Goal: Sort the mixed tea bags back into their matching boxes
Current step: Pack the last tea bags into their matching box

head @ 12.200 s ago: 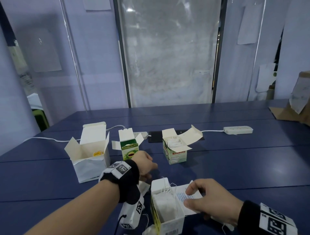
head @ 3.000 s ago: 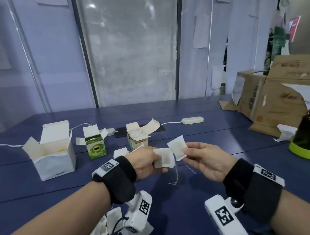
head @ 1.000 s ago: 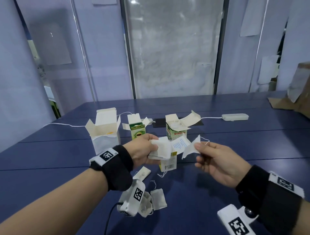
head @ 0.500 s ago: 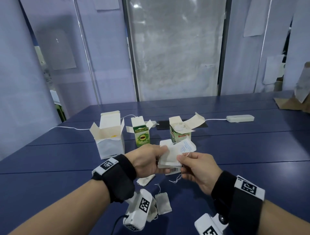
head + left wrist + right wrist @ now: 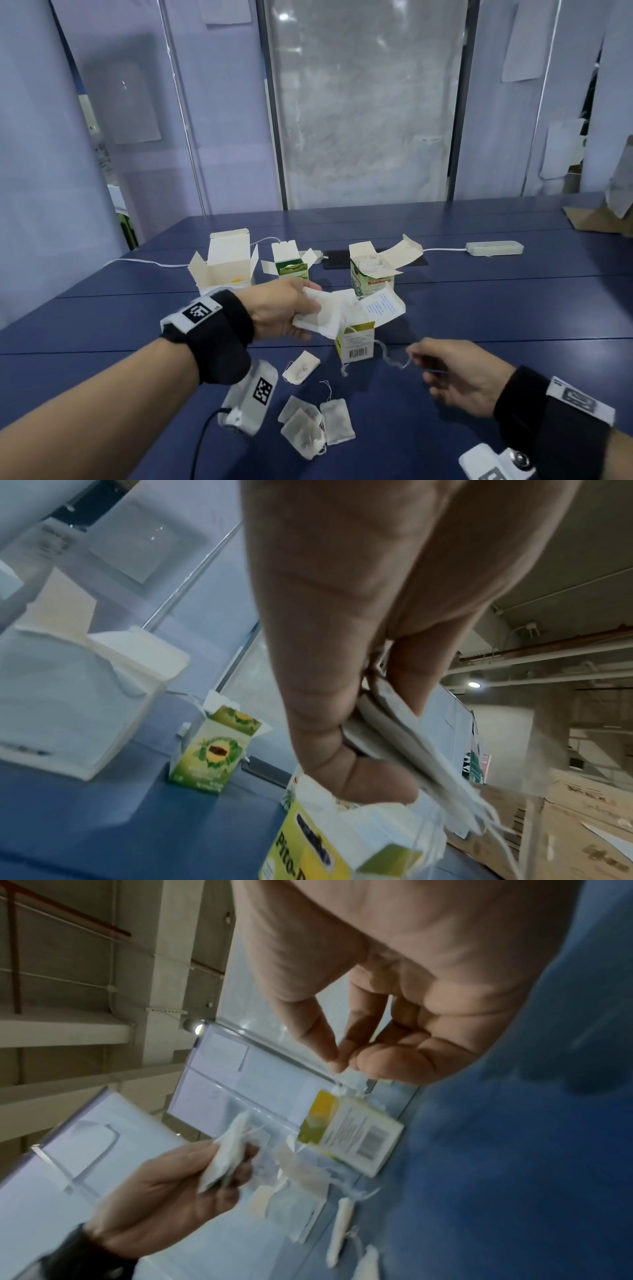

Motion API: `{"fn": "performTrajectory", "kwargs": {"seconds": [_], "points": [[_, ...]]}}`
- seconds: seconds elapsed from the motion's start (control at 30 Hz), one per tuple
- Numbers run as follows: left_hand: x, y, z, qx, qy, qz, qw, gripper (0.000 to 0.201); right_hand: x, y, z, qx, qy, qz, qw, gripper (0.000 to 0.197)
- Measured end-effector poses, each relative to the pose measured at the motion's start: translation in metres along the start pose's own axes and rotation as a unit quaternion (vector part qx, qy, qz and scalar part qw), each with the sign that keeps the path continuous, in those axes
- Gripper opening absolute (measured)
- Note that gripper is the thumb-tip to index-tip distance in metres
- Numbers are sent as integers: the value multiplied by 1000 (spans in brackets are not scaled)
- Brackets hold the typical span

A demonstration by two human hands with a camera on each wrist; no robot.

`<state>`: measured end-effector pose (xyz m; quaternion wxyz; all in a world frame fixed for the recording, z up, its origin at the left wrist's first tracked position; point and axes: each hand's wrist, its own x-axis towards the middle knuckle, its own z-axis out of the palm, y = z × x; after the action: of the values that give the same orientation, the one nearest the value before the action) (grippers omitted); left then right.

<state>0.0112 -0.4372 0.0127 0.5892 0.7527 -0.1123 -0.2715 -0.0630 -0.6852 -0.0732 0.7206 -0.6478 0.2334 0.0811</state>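
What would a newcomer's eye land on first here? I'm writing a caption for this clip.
First, the left hand gripping a stack of white tea bags over the open yellow box at mid-table. Next, the right hand pinching a thin string, and loose tea bags lying on the blue table nearer the person.

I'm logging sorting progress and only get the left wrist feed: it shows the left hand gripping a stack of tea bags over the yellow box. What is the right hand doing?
Observer: The right hand pinches a thin white string to the right of the yellow box; it holds no bag.
Operator: Any bags still unsorted on the table?
Observer: Yes. Loose tea bags lie on the table nearer the person than the yellow box, one alone and a small cluster.
Operator: Is the box behind my hand open?
Observer: The Sambong box stands open, with white bags showing in its top.
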Motion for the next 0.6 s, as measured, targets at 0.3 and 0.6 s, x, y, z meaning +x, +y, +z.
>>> {"fn": "performTrajectory", "kwargs": {"seconds": [0.3,0.6], "points": [[6,32,12,74,-58,35,995,14,-12,-24,17,50,-77,-202,975,16],[22,41,42,125,-31,72,989,14,-7,-38,43,19,-68,-240,968,8]]}}
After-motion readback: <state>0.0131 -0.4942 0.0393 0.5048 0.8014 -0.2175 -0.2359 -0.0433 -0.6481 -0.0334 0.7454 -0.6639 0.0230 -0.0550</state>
